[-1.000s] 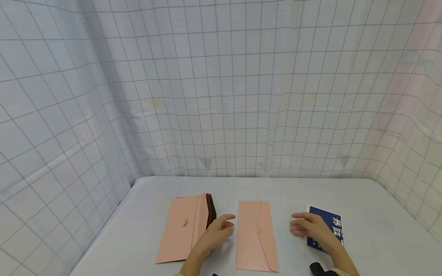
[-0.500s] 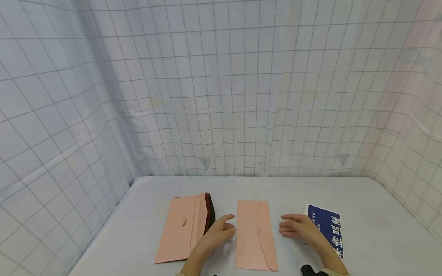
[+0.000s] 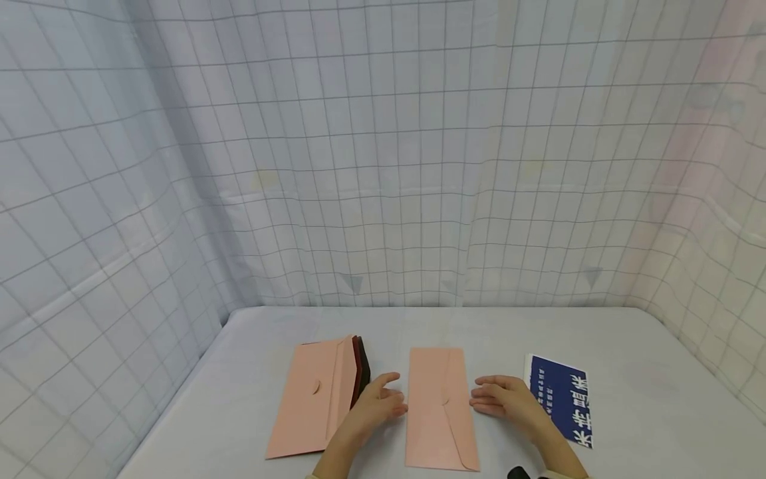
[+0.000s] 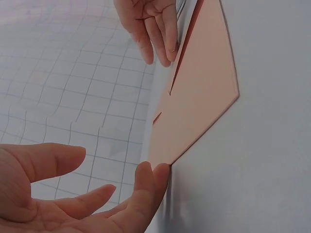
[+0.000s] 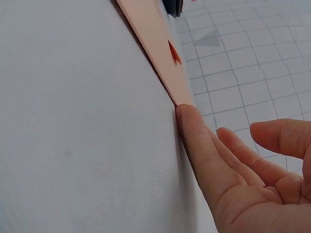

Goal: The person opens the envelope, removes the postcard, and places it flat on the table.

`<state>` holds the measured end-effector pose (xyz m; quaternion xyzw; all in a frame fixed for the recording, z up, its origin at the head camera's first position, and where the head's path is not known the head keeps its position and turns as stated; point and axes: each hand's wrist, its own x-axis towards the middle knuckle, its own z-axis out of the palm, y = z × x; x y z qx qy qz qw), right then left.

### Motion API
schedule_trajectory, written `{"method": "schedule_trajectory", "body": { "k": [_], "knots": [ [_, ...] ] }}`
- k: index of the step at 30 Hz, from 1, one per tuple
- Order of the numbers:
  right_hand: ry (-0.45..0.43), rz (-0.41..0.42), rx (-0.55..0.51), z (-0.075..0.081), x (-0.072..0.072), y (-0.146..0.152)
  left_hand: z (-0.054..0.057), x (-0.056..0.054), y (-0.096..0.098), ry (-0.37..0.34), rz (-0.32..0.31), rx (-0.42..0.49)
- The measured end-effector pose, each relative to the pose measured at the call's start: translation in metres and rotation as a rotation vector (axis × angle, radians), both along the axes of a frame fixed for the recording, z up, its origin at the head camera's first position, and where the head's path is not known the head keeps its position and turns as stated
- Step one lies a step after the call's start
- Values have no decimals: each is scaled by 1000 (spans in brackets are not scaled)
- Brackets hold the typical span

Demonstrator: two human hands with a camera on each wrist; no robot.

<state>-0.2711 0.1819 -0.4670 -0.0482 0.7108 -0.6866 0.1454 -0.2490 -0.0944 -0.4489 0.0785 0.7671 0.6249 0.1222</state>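
Observation:
A closed pink envelope (image 3: pixel 439 416) lies flat between my two hands, its flap seam running down the right side. My left hand (image 3: pixel 377 406) is at its left edge, fingers relaxed; in the left wrist view the lower fingertips (image 4: pixel 158 177) sit right at the envelope's edge. On the opposite side, my right hand (image 3: pixel 509 402) has its fingers extended with the tips right at the right edge. The right wrist view shows a fingertip (image 5: pixel 187 114) overlapping the envelope's end, the thumb held apart. Neither hand grips anything.
Left of the left hand lies a larger pink envelope-like folder (image 3: pixel 308 399) with dark red and black edges standing up beside it. A blue card with white characters (image 3: pixel 562 402) lies to the right. A gridded white curtain (image 3: pixel 359 166) encloses the white table (image 3: pixel 203 426).
My right hand has moved left, away from the blue card and up to the envelope's right edge, uncovering the card. My left hand has barely shifted.

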Motion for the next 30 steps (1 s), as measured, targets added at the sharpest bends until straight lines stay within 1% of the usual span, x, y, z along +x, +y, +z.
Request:
{"method": "schedule_trajectory", "body": {
  "k": [3,7,10,14,23,26,30],
  "knots": [
    [1,13,-8,-1,0,0,-2,-1,2,-1,14,8],
    [-6,35,-4,-1,0,0,-3,-2,4,14,27,-8],
    [-12,38,1,-1,-1,-1,-5,-3,5,4,56,-29],
    [-22,30,2,0,0,-1,-5,-3,5,-27,76,-14],
    [-23,39,-15,2,1,-2,-2,-2,7,-61,80,25],
    [-29,52,-25,1,1,-2,-1,-1,9,-71,63,64],
    [-40,58,-30,-1,1,-3,-3,-1,13,-73,39,137]
  ]
}}
